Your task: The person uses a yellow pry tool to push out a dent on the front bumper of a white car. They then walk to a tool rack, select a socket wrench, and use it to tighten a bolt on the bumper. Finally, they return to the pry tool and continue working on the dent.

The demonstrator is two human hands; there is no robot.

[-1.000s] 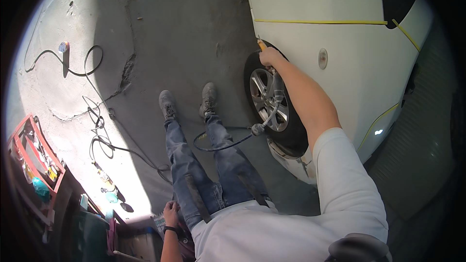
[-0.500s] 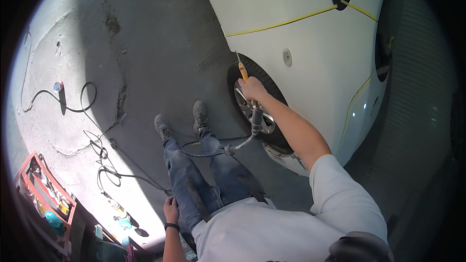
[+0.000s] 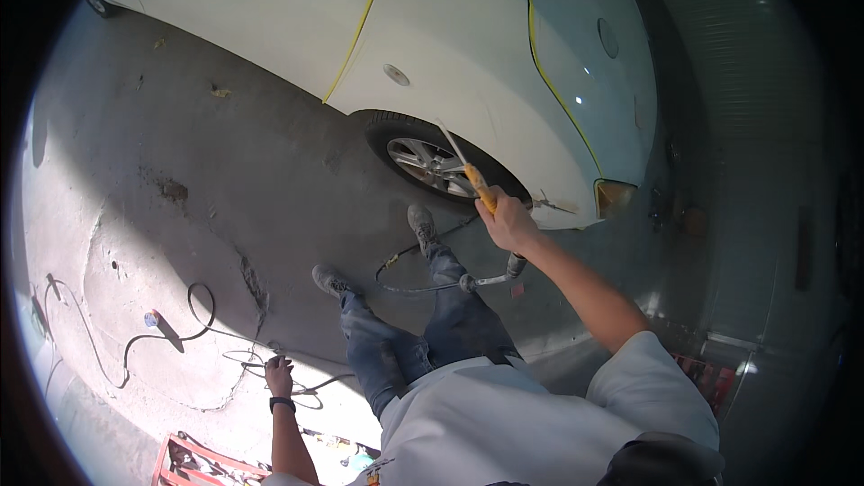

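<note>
My right hand [image 3: 508,223] is closed around a yellow-handled tool [image 3: 480,185] with a long, thin, pale shaft. The tool points toward the white car's front wheel [image 3: 430,162], with its tip in front of the fender in this view. A grey, tube-shaped air tool [image 3: 516,265] on a hose hangs below the same hand, which partly hides it. Whether my fingers also grip that one is unclear. On the other side, my left hand [image 3: 279,378] hangs low with its fingers loosely apart and nothing visible in it. It wears a dark wristband.
Yellow tape [image 3: 362,31] lines the panel edges of the white car [image 3: 270,13]. An air hose [image 3: 423,289] loops beside my legs. Black cable [image 3: 135,339] lies across the sunlit floor, near a small round container [image 3: 151,318]. A red tool rack [image 3: 171,459] stands at lower left.
My view has turned toward the car's front corner, bringing its lamp into sight. My right hand has moved away from the wheel with the yellow-handled tool. My left hand has swung outward, its fingers loosening.
</note>
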